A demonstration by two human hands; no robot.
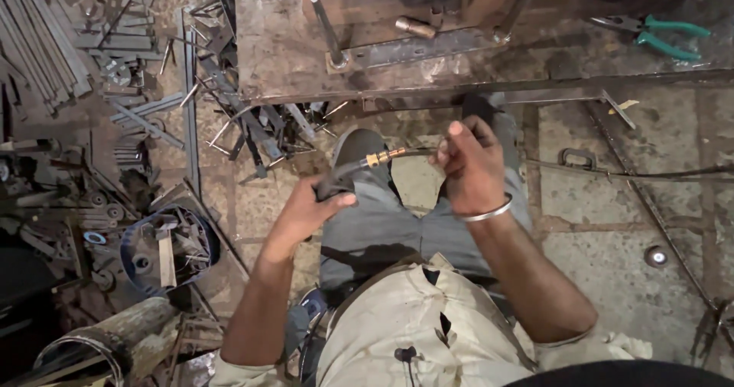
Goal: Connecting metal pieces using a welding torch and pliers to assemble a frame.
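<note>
Your left hand grips one black torch handle; right hand fingers pinch its one hose, below the counter edge.

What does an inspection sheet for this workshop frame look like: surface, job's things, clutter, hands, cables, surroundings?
Surface: rusty metal bench with a flat bar, upright rods and green-handled pliers.
Job's things: dark hose with brass fitting, held over the lap.
Clutter: scrap metal strips on the floor; blue bucket of tools.
Hands: left hand and right hand both closed on the hose.
Cables: one line running right.
Surroundings: paved floor.
</note>
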